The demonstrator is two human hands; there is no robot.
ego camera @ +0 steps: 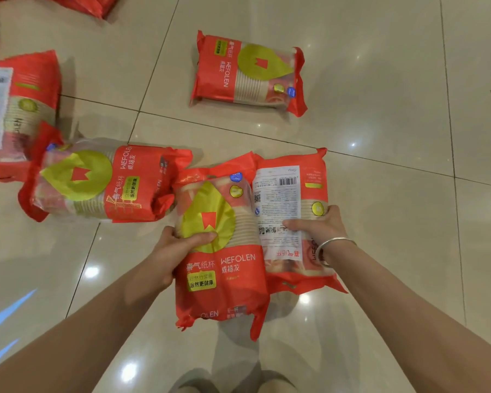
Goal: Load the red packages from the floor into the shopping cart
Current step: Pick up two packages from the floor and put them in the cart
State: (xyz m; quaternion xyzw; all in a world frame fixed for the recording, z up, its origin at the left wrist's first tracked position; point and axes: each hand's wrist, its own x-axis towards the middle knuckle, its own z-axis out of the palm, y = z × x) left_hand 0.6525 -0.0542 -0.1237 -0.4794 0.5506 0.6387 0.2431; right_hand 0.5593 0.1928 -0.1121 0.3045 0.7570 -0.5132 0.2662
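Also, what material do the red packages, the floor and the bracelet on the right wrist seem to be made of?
Red packages: thin glossy plastic film, probably; crinkled ends, and a clear window showing stacked cups that look like paper.
Floor: polished tile, ceramic or stone; grout lines and bright lamp reflections.
Bracelet: silvery metal, apparently; shiny and rigid.

**Red packages on the tiled floor**

Two red packages sit side by side: one [221, 251] front up, showing a yellow-green emblem and "WEFOLEN", touching one [292, 219] turned back up with a white label and barcode. Another [102, 182] lies on its side to their left, next to a partly cropped pack [17, 112]. One [248, 73] lies apart, farther off. More red packs [91, 4] show at the top edge.
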